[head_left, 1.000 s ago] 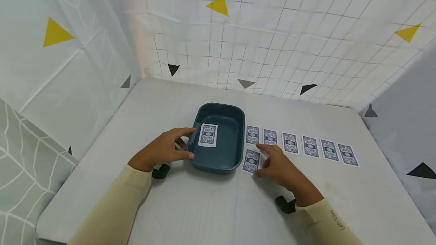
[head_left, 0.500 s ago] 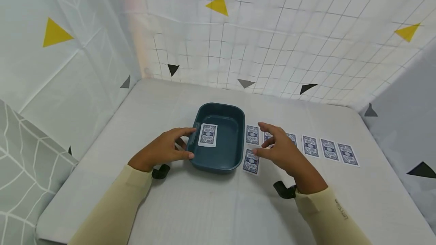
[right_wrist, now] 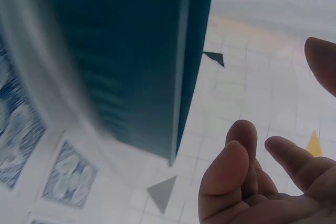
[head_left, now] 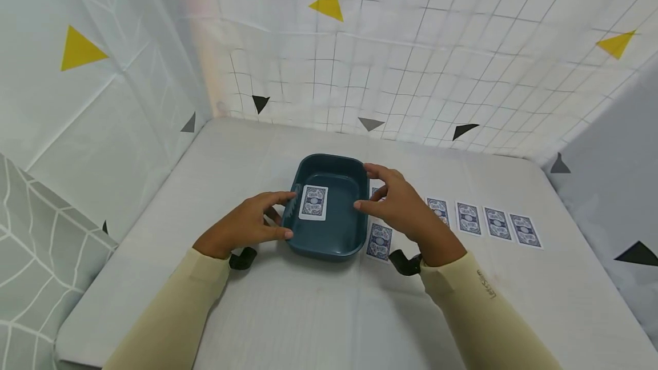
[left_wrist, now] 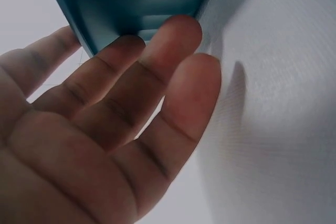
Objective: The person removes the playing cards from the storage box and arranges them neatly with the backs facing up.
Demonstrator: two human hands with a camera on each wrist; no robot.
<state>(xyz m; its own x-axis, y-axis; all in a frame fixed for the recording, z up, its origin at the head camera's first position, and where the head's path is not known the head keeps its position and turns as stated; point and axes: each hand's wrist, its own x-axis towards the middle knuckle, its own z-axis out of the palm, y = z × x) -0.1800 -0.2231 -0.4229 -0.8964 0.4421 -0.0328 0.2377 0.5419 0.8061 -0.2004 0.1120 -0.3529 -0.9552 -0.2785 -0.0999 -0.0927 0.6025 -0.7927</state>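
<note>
A dark teal rectangular tray [head_left: 341, 210] sits mid-table with a face-down blue-backed playing card [head_left: 313, 202] against its left side. My left hand [head_left: 252, 224] rests at the tray's left edge, thumb and index finger spread along the rim. In the left wrist view its other fingers [left_wrist: 181, 32] bend loosely by the outer wall. My right hand [head_left: 398, 201] hovers at the tray's right rim, thumb and index finger apart. Nothing shows between its fingers in the right wrist view, where the tray wall [right_wrist: 131, 87] is beside them. A single playing card [head_left: 379, 241] lies below that hand.
Several face-down playing cards [head_left: 468, 218] stretch in a row to the right of the tray; the right hand covers part of the row's near end. White tablecloth [head_left: 308, 313] covers the table. A grid-patterned white curtain [head_left: 390, 61] hangs behind.
My right hand has lifted off the lone card, without it, and moved up and left to the tray's right rim. My left hand stays put.
</note>
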